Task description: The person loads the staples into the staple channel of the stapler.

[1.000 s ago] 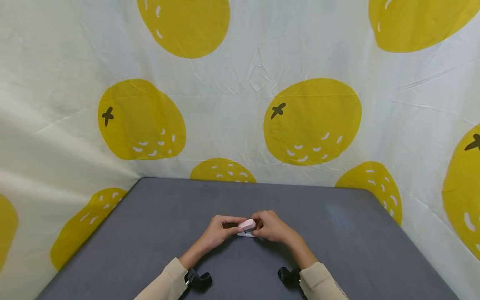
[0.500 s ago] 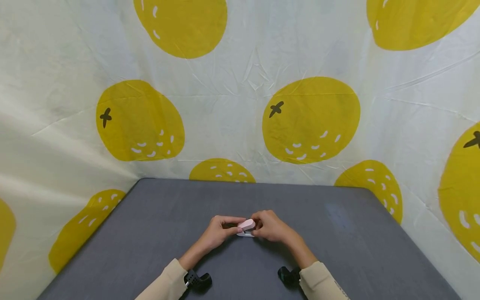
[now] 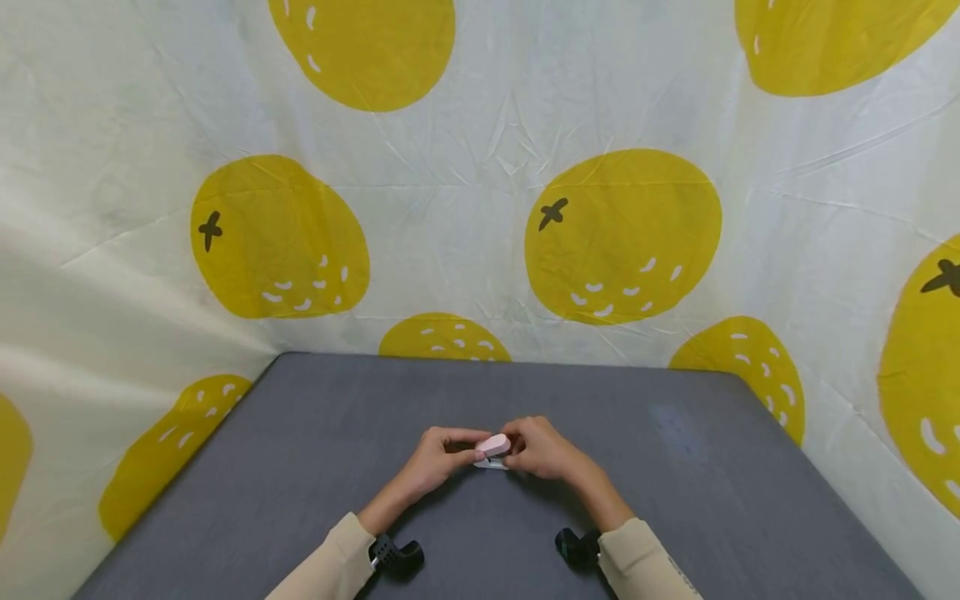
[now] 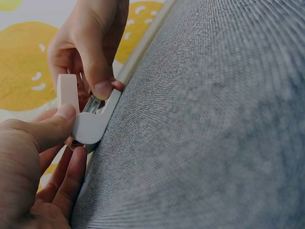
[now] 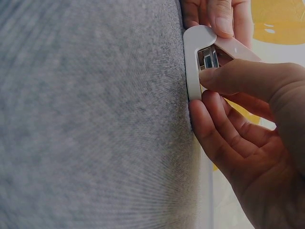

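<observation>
A small stapler (image 3: 493,445) with a pink top and a white base stands on the grey table between both hands. Its pink top (image 4: 67,90) is swung up from the white base (image 4: 91,128), so the metal staple channel (image 5: 208,58) shows between them. My left hand (image 3: 437,458) grips the hinge end, thumb on the near side and fingers behind. From the other end, my right hand (image 3: 546,451) pinches the stapler, its thumb (image 5: 224,76) at the channel inside the opening. Whether staples lie in the channel is too small to tell.
The grey cloth-covered table (image 3: 337,400) reaches back to a white curtain (image 3: 450,250) printed with yellow fruit, which also hangs along both sides. Black wrist cameras (image 3: 397,558) sit on both wrists below the beige sleeves.
The hands and the stapler keep almost the same place and pose. Only the head view shifts slightly.
</observation>
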A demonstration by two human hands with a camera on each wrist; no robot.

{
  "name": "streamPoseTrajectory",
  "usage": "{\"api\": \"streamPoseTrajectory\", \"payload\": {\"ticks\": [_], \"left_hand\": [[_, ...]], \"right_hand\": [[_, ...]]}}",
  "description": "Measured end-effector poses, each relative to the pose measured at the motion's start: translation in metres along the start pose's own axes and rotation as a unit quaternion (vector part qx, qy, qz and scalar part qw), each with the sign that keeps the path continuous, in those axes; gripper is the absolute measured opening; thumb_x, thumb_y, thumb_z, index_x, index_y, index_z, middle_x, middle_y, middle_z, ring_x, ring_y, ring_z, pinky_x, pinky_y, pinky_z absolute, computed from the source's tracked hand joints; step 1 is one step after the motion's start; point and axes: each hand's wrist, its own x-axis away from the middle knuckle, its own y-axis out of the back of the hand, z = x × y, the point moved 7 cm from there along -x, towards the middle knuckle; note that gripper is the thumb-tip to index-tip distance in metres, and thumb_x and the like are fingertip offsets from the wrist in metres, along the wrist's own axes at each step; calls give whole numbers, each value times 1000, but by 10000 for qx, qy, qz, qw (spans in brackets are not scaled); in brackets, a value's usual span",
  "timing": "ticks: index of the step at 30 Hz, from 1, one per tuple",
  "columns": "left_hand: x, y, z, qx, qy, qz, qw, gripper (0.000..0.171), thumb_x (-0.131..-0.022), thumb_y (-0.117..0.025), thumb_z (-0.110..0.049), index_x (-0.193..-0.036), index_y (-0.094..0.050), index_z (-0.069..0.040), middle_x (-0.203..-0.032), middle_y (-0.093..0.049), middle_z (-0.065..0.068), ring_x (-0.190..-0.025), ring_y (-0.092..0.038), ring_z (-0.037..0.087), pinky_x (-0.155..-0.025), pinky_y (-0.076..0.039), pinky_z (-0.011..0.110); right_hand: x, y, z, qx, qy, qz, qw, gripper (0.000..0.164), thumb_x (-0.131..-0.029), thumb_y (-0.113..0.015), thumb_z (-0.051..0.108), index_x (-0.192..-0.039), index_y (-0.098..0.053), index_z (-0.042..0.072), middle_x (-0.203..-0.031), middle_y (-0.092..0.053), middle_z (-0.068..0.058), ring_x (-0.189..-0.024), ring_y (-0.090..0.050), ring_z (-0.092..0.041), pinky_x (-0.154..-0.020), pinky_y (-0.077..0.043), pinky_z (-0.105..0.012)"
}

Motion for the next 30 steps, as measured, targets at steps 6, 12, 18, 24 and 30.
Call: {"api": "streamPoseTrajectory", "payload": {"ticks": [6, 12, 18, 24, 30], "left_hand": [[0, 0, 0, -28, 48, 5, 10000, 32, -95, -75, -16, -127, -75, -12, -128, -74, 13, -111, -73, 22, -83, -57, 21], [2, 0, -2, -20, 126, -17, 9999, 32, -95, -75, -16, -127, -75, -12, -128, -74, 13, -111, -73, 25, -83, -57, 20], [0, 1, -2, -66, 12, -24, 10000, 32, -95, -75, -15, -127, -75, -10, -128, -73, 15, -110, -74, 25, -82, -58, 20], [-1, 2, -2, -15, 42, -17, 10000, 33, -94, -76, -14, -126, -75, -10, -126, -74, 15, -107, -74, 29, -81, -57, 20], [-1, 3, -3, 40, 65, -20, 10000, 33, -92, -77, -12, -125, -76, -10, -124, -75, 15, -106, -74, 28, -81, -58, 20]], "right_hand": [[0, 0, 1, -9, 36, 16, 10000, 16, -83, -78, 2, -99, -75, 4, -78, -72, -1, -62, -58, 0, -59, -51, -21], [0, 0, 0, 49, 79, 9, 10000, 14, -83, -79, 3, -96, -75, 5, -77, -72, -1, -64, -59, 0, -60, -51, -20], [0, 2, 1, -19, 128, -17, 9999, 16, -83, -78, 2, -99, -75, 3, -78, -72, -2, -63, -58, 1, -59, -50, -20], [-1, 2, 3, -17, 140, 4, 9999, 14, -83, -78, 2, -96, -75, 4, -76, -72, -1, -60, -58, 2, -58, -50, -19], [-1, 3, 6, -15, 79, 44, 10000, 14, -84, -77, 2, -98, -75, 5, -77, -72, -1, -59, -57, 1, -58, -50, -20]]}}
